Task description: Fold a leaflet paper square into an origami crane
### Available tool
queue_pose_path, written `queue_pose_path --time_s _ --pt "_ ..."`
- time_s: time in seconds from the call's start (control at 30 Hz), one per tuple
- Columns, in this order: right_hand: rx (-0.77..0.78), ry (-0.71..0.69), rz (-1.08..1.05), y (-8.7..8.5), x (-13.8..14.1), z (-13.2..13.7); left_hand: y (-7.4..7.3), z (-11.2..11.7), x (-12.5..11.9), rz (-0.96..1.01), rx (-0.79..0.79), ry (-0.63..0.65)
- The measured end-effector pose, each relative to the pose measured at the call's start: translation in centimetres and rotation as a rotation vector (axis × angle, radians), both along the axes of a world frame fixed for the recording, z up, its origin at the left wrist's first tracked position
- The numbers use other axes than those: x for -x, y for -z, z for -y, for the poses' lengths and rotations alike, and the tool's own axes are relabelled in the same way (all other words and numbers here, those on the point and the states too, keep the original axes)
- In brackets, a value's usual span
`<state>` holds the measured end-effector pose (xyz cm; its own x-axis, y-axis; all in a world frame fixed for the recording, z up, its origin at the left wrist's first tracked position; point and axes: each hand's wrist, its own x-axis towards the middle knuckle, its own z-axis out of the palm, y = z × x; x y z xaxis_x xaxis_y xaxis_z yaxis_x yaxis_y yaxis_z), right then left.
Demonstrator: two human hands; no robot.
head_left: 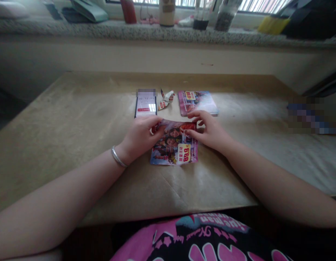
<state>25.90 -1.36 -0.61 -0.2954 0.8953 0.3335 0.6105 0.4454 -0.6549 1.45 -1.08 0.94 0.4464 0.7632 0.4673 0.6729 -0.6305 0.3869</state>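
Observation:
A colourful printed flyer (175,146) lies on the paper-covered table (75,145) in front of me. My left hand (141,136), with a silver bangle on the wrist, pinches the flyer's far left edge with curled fingers. My right hand (208,130) presses and pinches its far right edge. The flyer's top edge looks folded over under my fingers.
Beyond my hands lie a phone (145,105) with a lit screen, a small folded paper crane (166,99) and a stack of similar flyers (196,102). A stone windowsill (146,30) at the back holds bottles, jars and other items. A blurred object (314,114) sits at the right.

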Motion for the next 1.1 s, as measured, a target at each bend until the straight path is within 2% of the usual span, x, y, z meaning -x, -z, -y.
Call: queue_pose_path --time_s 0.2,0.33,0.4,0.47,0.57,0.73,1.0,1.1 --pt "0.008 0.084 0.164 -0.5 -0.4 0.6 0.8 -0.3 0.4 0.150 0.003 -0.109" --pt "0.263 0.056 0.023 -0.7 -0.3 1.0 1.2 -0.6 0.6 0.183 0.011 -0.113" --pt "0.325 0.043 -0.042 -0.5 -0.3 0.9 1.1 -0.6 0.6 0.156 0.018 -0.117" --pt "0.316 0.052 -0.057 -0.3 -0.6 0.7 0.7 -0.4 0.6 0.098 0.011 -0.138" --pt "0.281 0.067 0.013 0.1 -1.1 0.3 0.1 -0.1 0.7 -0.042 -0.024 -0.173" --pt "0.238 0.049 0.068 0.1 -1.7 -0.2 -0.5 0.2 0.8 -0.267 -0.065 -0.154" --pt "0.289 0.149 0.007 0.1 -2.4 -0.9 -0.4 -0.1 1.2 -0.284 -0.033 -0.212" --pt "0.302 0.145 0.007 0.0 -2.7 -1.1 -0.3 -0.1 1.2 -0.317 -0.023 -0.208"
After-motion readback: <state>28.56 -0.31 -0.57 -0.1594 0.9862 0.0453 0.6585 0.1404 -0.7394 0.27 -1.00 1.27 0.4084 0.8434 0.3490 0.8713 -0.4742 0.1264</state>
